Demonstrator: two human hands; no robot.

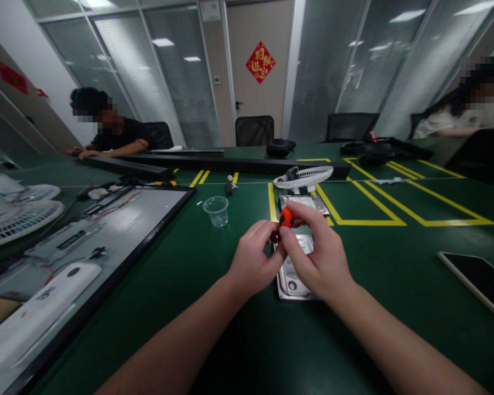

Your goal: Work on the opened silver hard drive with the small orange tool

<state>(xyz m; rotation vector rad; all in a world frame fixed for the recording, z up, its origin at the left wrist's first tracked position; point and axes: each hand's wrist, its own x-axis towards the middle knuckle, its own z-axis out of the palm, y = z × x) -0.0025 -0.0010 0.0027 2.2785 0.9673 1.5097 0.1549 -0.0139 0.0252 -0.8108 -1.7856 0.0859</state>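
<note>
My right hand point(323, 247) is closed in a pinch around what looks like an orange-and-black screwdriver point(287, 217), of which only the stubby handle shows. Right beside it, my left hand point(255, 255) has its fingers pressed together at a small dark reddish piece point(275, 237) that I cannot make out. Both hands meet above a silver hard drive point(292, 285) lying flat on the table, and they hide part of it. Just behind lies a second hard drive point(319, 206), partly covered by my right fingers.
A clear plastic cup point(216, 211) stands left of my hands. Further left lie an opened display panel point(148, 214) and white fan parts point(24, 219). A white fan grille point(304, 176) and long black bars point(230, 163) lie behind; a phone point(481, 280) is at right. Two people sit across.
</note>
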